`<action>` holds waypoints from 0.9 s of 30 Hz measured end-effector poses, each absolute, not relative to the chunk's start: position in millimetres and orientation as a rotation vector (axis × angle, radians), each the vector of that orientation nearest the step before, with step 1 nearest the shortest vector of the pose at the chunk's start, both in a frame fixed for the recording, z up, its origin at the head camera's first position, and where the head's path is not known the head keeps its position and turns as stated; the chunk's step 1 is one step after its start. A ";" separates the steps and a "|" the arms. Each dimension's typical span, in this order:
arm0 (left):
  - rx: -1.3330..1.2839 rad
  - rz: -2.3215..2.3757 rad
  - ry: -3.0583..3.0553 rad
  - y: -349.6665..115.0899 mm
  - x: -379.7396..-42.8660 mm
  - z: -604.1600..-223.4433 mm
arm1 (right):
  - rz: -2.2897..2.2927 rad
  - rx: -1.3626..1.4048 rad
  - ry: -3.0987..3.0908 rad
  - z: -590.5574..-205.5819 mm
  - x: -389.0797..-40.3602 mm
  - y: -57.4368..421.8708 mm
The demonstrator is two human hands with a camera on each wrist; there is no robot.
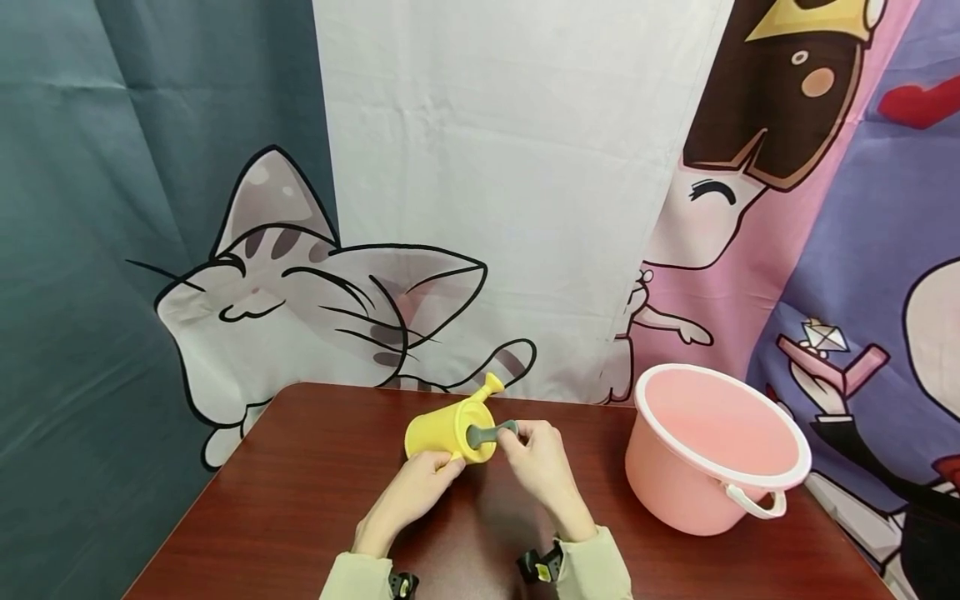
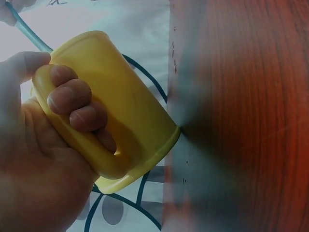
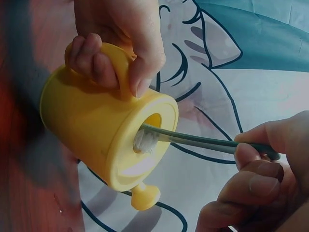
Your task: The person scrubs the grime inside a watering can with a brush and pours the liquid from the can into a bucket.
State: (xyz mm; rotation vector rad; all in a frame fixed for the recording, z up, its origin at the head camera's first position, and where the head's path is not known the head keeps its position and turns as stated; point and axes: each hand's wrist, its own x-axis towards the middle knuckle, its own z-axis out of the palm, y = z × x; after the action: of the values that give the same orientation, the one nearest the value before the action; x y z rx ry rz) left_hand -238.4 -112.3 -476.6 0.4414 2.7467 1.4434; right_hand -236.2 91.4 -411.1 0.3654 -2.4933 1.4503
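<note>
A yellow toy watering can (image 1: 433,432) is tilted above the brown table, its round opening turned to the right and its spout toward the back. My left hand (image 1: 417,490) grips the can by its handle, fingers curled through the loop in the left wrist view. Between thumb and fingers, my right hand (image 1: 543,467) pinches the end of a grey-green brush (image 1: 489,434). White bristles (image 3: 145,140) show right at the can's opening in the right wrist view, with the tip hidden inside the rim.
A pink bucket (image 1: 693,492) with a white rim and handle stands at the table's right side. Behind the table (image 1: 247,517) hangs a cloth backdrop (image 1: 495,167) printed with a cartoon cat and figures.
</note>
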 end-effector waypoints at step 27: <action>0.450 1.452 2.756 -111.6 -237.0 -475.8 | 1.209 0.716 -2.508 -411.8 -239.8 103.8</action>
State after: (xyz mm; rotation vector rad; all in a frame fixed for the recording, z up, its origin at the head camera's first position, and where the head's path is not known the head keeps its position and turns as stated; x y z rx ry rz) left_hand -237.0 -111.6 -475.8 0.4497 2.7562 1.4520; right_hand -239.8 103.8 -411.8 0.7161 -2.5078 1.2090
